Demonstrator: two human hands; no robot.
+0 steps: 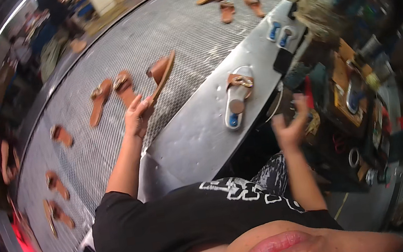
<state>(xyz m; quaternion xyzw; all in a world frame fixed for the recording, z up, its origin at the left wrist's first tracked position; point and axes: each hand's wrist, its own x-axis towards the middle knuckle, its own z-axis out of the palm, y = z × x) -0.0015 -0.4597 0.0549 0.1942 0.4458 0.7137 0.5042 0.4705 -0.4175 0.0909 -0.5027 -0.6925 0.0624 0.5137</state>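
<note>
My left hand (139,118) reaches over the grey ribbed conveyor belt, its fingers closed at the heel end of a brown sandal (162,74) that stands tilted on its edge. Just left of it, two more brown sandals lie sole down: one sandal (125,86) partly behind my fingers, the other sandal (99,103) farther left. My right hand (292,126) is raised off the right edge of the metal ledge, fingers spread and blurred, with nothing in it. Between my hands, a white sole form (235,116) with a brown jewelled strap rests on the ledge.
The bare metal ledge (183,144) runs alongside the belt (188,30). Two white-and-blue sole forms (281,35) lie farther up it. Several brown sandals sit at the belt's far end and near left. A cluttered workbench (346,90) stands at right.
</note>
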